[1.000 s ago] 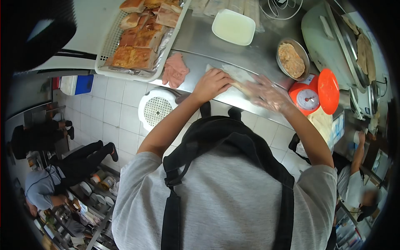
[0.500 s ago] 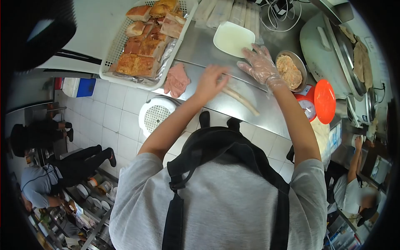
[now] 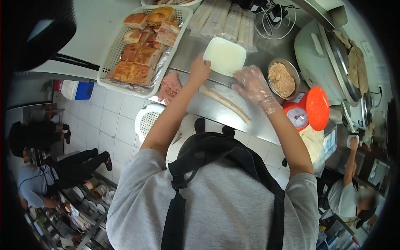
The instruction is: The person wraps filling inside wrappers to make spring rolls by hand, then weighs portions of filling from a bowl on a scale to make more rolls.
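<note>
Gripping a white, round-cornered dish [image 3: 221, 72], left fingers [image 3: 204, 64] curl; gloved right fingers [image 3: 243, 76] spread nearby.

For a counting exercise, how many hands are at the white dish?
2: the left hand at the dish's left edge, and the gloved right hand by its near right corner. None seem hidden there.

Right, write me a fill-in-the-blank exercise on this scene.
The right hand wears a clear plastic ____.
In this view, the metal bowl stands to the ____ of the white dish.
Of that dish and the long pale roll, the ____ lies nearer the grey shirt.

Missing words: glove; right; roll
</note>
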Available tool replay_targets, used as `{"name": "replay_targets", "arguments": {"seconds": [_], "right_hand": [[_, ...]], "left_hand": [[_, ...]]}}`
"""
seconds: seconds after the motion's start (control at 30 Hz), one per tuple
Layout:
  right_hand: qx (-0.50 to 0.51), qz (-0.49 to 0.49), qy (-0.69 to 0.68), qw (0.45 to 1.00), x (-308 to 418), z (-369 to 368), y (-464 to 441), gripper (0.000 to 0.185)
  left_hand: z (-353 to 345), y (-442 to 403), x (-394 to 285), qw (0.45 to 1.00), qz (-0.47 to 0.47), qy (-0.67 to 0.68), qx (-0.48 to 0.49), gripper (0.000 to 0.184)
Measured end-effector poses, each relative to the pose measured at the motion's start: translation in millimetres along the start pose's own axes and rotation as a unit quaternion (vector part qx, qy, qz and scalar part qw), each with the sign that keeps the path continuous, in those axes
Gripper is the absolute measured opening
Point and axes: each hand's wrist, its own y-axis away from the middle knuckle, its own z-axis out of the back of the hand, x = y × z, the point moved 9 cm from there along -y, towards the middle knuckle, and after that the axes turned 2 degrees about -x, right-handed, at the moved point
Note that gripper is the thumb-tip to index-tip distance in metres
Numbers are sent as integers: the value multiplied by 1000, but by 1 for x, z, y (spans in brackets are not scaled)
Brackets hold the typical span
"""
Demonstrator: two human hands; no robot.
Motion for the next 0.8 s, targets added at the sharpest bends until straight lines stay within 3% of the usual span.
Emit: {"name": "replay_targets", "arguments": {"seconds": [0.1, 0.2, 0.23, 0.3, 0.33, 0.4, 0.47, 0.57, 0.7, 0.8], "right_hand": [[-53, -12, -49, 997, 8, 6, 8, 38], [-88, -71, -250, 962, -6, -2, 32, 39], [-61, -45, -207, 975, -5, -13, 44, 41], [-8, 2, -118, 993, -6, -36, 78, 46], [68, -27, -69, 995, -5, -52, 97, 55], [92, 30, -34, 995, 0, -57, 117, 58], [142, 47, 9, 989, 4, -60, 120, 62], [96, 82, 95, 987, 13, -72, 87, 60], [163, 49, -30, 985, 20, -43, 97, 54], [161, 91, 20, 983, -2, -55, 111, 52]], "left_hand": [[14, 27, -5, 993, 95, 67, -10, 46], [24, 30, 5, 993, 108, 43, 13, 47], [39, 32, -5, 996, 34, -53, -57, 47], [56, 50, -31, 946, -118, -240, -185, 48], [53, 64, -44, 943, -172, -228, -171, 49], [49, 102, -69, 928, -280, -199, -143, 50], [7, 141, -67, 905, -403, -133, 37, 44], [-31, 175, -56, 888, -428, -98, 137, 35], [-32, 170, -50, 883, -437, -102, 137, 31], [-28, 169, -54, 873, -454, -112, 140, 31]]}}
